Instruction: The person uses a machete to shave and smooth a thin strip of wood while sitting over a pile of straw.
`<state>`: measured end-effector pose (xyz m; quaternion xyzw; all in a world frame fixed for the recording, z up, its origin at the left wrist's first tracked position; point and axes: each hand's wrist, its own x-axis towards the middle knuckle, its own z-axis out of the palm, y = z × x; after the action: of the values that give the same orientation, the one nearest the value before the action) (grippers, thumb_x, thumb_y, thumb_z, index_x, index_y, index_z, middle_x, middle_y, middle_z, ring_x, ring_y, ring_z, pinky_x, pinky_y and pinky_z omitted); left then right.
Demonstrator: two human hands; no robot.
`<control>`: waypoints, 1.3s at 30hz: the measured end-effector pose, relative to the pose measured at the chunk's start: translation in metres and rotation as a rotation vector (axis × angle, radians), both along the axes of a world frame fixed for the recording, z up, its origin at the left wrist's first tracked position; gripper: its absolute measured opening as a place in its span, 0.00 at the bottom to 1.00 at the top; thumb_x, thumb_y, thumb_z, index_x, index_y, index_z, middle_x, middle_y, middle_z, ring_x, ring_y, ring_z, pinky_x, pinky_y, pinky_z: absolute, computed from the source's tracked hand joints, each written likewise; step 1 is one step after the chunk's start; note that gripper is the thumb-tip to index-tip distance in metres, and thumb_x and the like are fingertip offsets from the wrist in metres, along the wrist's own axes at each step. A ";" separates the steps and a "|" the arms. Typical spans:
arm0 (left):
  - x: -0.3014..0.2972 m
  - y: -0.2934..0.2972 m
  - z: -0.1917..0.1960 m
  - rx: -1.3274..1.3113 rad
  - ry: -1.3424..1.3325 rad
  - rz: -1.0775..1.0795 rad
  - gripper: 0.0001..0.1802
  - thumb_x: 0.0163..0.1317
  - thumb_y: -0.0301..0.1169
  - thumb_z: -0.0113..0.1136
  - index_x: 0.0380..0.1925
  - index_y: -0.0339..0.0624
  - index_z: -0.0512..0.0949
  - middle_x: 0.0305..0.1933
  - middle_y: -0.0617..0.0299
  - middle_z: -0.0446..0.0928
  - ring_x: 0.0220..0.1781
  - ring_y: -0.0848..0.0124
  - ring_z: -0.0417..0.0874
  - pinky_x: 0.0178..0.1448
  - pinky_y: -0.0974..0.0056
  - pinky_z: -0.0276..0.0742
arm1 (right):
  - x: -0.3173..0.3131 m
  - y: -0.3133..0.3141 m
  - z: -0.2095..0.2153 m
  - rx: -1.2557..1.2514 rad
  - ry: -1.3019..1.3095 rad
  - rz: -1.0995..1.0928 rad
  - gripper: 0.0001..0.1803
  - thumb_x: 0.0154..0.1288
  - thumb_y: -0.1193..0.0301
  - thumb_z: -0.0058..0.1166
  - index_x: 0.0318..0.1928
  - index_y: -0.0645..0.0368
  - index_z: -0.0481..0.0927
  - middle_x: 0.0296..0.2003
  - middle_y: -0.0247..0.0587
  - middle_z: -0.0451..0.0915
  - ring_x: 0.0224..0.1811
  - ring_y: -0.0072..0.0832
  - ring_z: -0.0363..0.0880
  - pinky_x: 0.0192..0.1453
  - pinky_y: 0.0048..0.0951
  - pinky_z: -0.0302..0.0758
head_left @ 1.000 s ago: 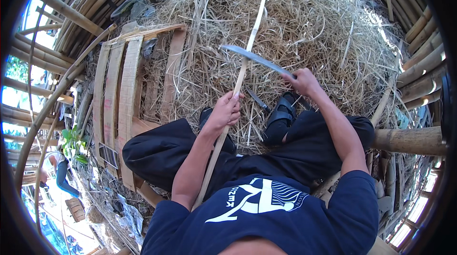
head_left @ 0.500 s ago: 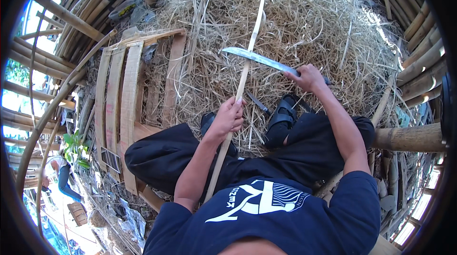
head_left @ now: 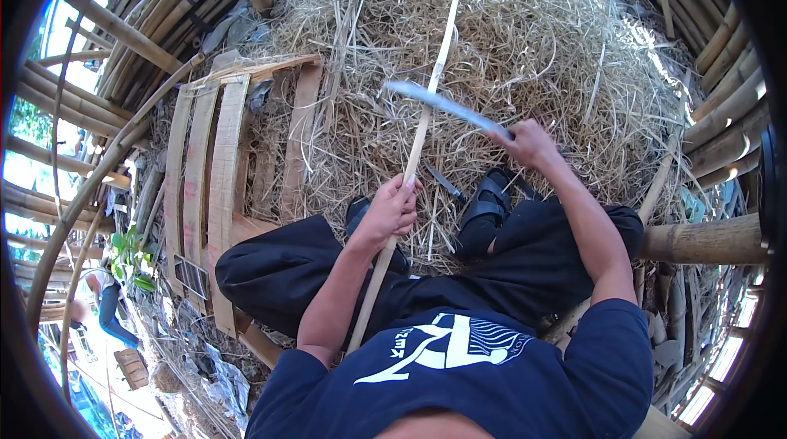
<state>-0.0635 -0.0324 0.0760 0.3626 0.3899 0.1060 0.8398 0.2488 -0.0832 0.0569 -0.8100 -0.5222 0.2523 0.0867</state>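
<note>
My left hand (head_left: 392, 211) is wrapped round a long, pale bamboo strip (head_left: 417, 142), which slants from beside my torso up across the straw. In my right hand (head_left: 531, 144) is the handle of a machete (head_left: 459, 109). Its curved blade, slightly smeared by motion, lies across the strip well beyond my left hand, tip pointing left. Whether the edge touches the strip I cannot tell. A smaller knife (head_left: 445, 182) rests on the straw between my sandalled feet.
Straw and shavings (head_left: 508, 37) cover the ground ahead. A wooden pallet (head_left: 223, 152) lies at the left. Bamboo poles (head_left: 721, 115) wall both sides, and a thick bamboo post (head_left: 703, 240) sticks in at the right. Another person (head_left: 111, 304) is outside, far left.
My right hand has shifted slightly toward me with the machete, whose blade now looks blurred. My left hand has come a little nearer, still gripping the bamboo strip.
</note>
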 end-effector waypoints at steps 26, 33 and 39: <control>-0.005 -0.003 0.004 0.034 0.048 -0.033 0.11 0.75 0.40 0.42 0.42 0.45 0.66 0.18 0.74 0.54 0.11 0.85 0.51 0.12 0.76 0.47 | -0.014 -0.005 -0.010 0.141 -0.148 0.234 0.44 0.57 0.29 0.44 0.28 0.64 0.85 0.20 0.49 0.80 0.26 0.36 0.81 0.37 0.40 0.78; -0.003 -0.010 -0.001 0.040 0.064 -0.027 0.10 0.75 0.40 0.43 0.41 0.46 0.66 0.18 0.74 0.55 0.11 0.85 0.52 0.12 0.76 0.47 | 0.028 0.008 -0.017 0.048 -0.037 -0.046 0.44 0.58 0.30 0.44 0.24 0.65 0.84 0.18 0.49 0.79 0.21 0.37 0.80 0.30 0.39 0.77; -0.006 -0.005 0.006 0.038 0.071 -0.045 0.11 0.75 0.41 0.43 0.41 0.46 0.66 0.18 0.74 0.54 0.11 0.85 0.52 0.12 0.76 0.47 | -0.016 -0.005 -0.017 0.133 -0.081 0.269 0.44 0.55 0.29 0.46 0.24 0.64 0.84 0.21 0.55 0.80 0.28 0.45 0.82 0.40 0.44 0.79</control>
<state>-0.0693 -0.0370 0.0816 0.3905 0.4093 0.0817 0.8206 0.2327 -0.0886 0.0400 -0.7347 -0.6447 0.1936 0.0842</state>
